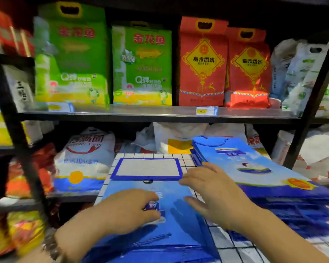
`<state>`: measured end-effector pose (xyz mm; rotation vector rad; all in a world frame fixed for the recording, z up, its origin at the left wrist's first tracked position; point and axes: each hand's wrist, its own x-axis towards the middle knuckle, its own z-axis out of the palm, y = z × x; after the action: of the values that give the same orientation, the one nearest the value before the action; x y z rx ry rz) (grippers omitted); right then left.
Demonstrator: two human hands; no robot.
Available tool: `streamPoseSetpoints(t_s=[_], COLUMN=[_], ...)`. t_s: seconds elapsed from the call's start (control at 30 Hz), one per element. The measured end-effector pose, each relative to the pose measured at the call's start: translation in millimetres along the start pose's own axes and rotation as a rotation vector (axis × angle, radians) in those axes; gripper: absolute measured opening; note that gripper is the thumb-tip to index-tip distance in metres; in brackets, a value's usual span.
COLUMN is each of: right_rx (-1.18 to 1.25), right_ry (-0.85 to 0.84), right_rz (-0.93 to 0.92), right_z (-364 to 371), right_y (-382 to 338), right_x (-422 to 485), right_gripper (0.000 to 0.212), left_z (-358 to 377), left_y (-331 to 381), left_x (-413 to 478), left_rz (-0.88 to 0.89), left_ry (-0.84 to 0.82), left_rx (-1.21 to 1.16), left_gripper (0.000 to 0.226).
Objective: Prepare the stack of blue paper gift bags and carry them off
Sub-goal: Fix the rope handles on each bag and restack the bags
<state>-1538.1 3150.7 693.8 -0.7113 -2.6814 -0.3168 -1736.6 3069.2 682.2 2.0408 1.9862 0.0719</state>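
Observation:
One blue paper gift bag lies flat on a white checked cloth right in front of me, its white bottom panel folded up at the far end. My left hand lies on the bag's middle with curled fingers; whether it pinches anything I cannot tell. My right hand hovers over the bag's right edge with fingers spread. To the right a stack of flat blue gift bags lies fanned out, rope handles at its far end.
A black metal shelf rack stands behind the table. Green and red rice bags fill its upper shelf, white flour sacks the lower one. A black upright stands at the left, another at the right.

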Motion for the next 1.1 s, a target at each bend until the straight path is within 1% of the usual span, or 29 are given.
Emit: streamPoseSetpoints(t_s=[0.03,0.07,0.1,0.13,0.17,0.2,0.3,0.4,0.43,0.5,0.57,0.6,0.67,0.7,0.8,0.83,0.9,0.97,1.03,1.07,1.1], right_rx=[0.088,0.187,0.285,0.34,0.36,0.384,0.419,0.422,0.447,0.484,0.483,0.485,0.524,0.557,0.635,0.652,0.686,0.72,0.748,0.756,0.759], right_ry=[-0.105,-0.2,-0.308,-0.398,-0.443,-0.453,-0.434,-0.426,-0.416,-0.399,-0.389,-0.376,-0.351,-0.342,-0.307,-0.301,-0.286,-0.277,-0.263,-0.254,-0.254], right_rz=[-0.015,-0.038,-0.031,-0.037,-0.039,-0.029,0.045,0.099,0.128,0.187,0.234,0.261,0.305,0.321,0.37,0.38,0.392,0.39,0.387,0.387,0.383], right_z=[0,7,17,25,35,42,59,65,65,66,64,63,60,60,64,66,69,71,71,73,73], right_y=[-17,-29,-35,-42,-47,-51,-60,-62,-63,-62,-60,-57,-51,-49,-47,-48,-48,-47,-46,-46,-45], right_x=[-2,-3,-6,-7,-6,-5,-2,-1,-1,-3,-8,-12,-21,-26,-36,-37,-39,-40,-41,-42,-42], right_gripper=[0.04,0.048,0.062,0.072,0.073,0.069,0.052,0.045,0.043,0.039,0.036,0.035,0.033,0.032,0.032,0.031,0.028,0.026,0.024,0.025,0.026], left_z=[4,9,15,20,25,30,41,45,46,47,47,46,44,45,46,48,58,62,64,63,59], left_y=[-10,-18,-26,-31,-36,-38,-41,-41,-40,-38,-34,-33,-35,-38,-41,-38,-36,-35,-37,-37,-34], left_x=[-10,-19,-26,-32,-38,-42,-49,-57,-60,-66,-71,-75,-83,-85,-86,-85,-80,-77,-75,-75,-76], left_rz=[-0.014,-0.034,-0.048,-0.062,-0.073,-0.081,-0.069,-0.058,-0.055,-0.081,-0.062,-0.085,-0.162,-0.16,-0.082,-0.048,0.024,0.057,0.05,0.037,0.006], left_ry=[0.011,0.027,0.048,0.067,0.092,0.111,0.186,0.272,0.304,0.366,0.545,0.596,0.605,0.617,0.51,0.497,0.518,0.52,0.532,0.55,0.556], left_rx=[0.012,0.019,0.022,0.02,0.013,0.006,-0.033,-0.167,-0.156,-0.061,0.05,0.081,0.064,0.064,0.143,0.146,0.189,0.22,0.264,0.257,0.201], left_gripper=[0.038,0.037,0.037,0.038,0.039,0.04,0.037,0.037,0.035,0.028,0.019,0.016,0.009,0.01,0.028,0.03,0.022,0.015,0.025,0.03,0.032])
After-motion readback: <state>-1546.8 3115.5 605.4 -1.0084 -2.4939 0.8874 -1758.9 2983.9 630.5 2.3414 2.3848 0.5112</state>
